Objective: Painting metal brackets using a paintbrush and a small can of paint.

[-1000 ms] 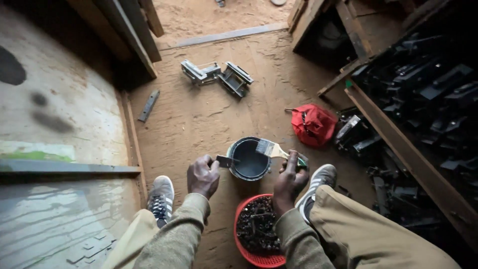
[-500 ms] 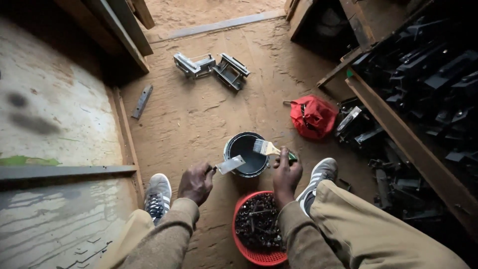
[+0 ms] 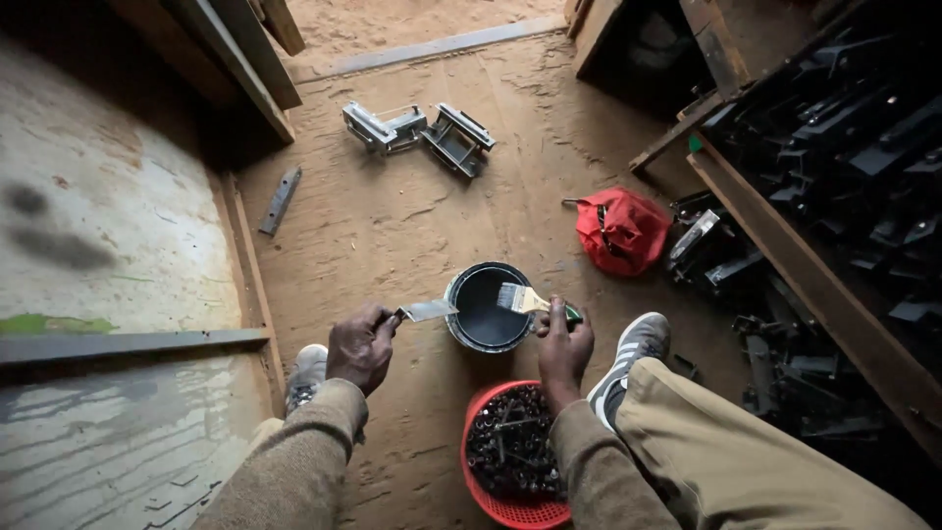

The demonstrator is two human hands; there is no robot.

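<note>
the left hand (image 3: 361, 345) is curled shut around the near end of a small flat metal piece (image 3: 424, 311), holding it out level so its far end reaches just over the left rim of the paint can (image 3: 486, 306), which sits on the sandy floor (image 3: 392, 226) between the person's shoes. the right hand (image 3: 564, 344) is pressed closed on the handle of a paintbrush (image 3: 525, 299), bristles lying over the dark paint at the right side of the can. to do this well, it seems best to keep the piece above the can so drips fall back in, load only the bristle tips, and stroke along the piece toward its free end, away from the gripping fingers. just near of the can a red basket (image 3: 510, 510) holds dark small parts. a red bag (image 3: 620, 231) lies farther right, and grey metal brackets (image 3: 420, 132) lie well apart at the far side.
</note>
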